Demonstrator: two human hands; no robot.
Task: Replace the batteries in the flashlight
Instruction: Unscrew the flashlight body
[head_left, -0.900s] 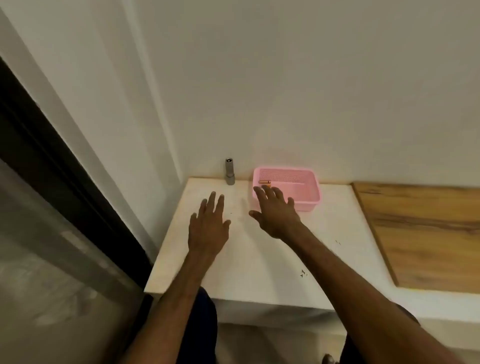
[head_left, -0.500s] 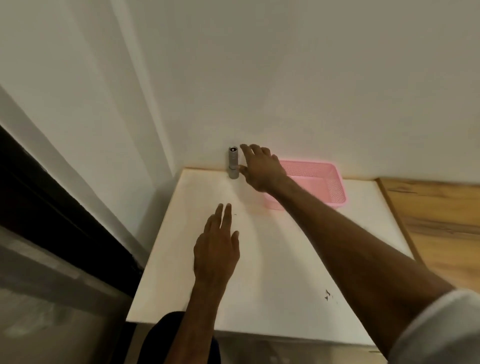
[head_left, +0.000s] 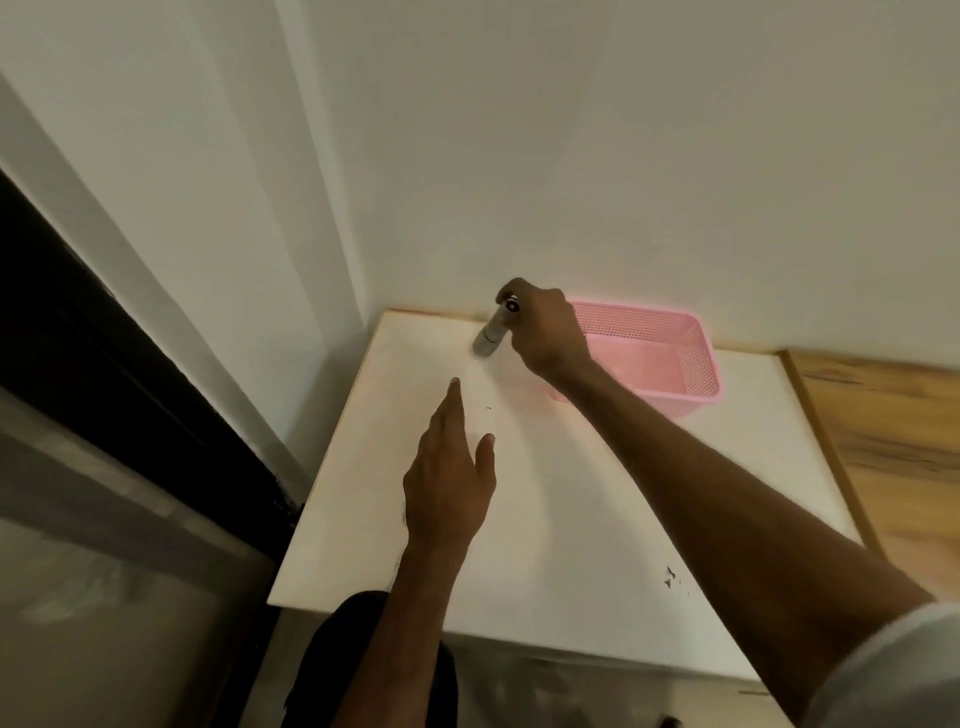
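A small grey flashlight (head_left: 491, 338) is at the back of the white table (head_left: 561, 519), near the wall, tilted with its lower end pointing left and toward me. My right hand (head_left: 545, 332) is closed around its upper end. My left hand (head_left: 449, 478) hovers flat over the middle of the table, fingers extended, holding nothing. A pink plastic basket (head_left: 675, 358) stands just right of my right hand; my wrist hides its near left corner, and I see no batteries in the part that shows.
A white wall runs behind the table. A wooden surface (head_left: 893, 431) adjoins the table on the right. A dark frame (head_left: 104, 338) and a drop to the floor lie at the left. Small dark specks (head_left: 670, 577) mark the table's near right part.
My right hand went from over the basket to the upright flashlight, closed on its top and tipped it over at an angle. My left hand stayed over the table.
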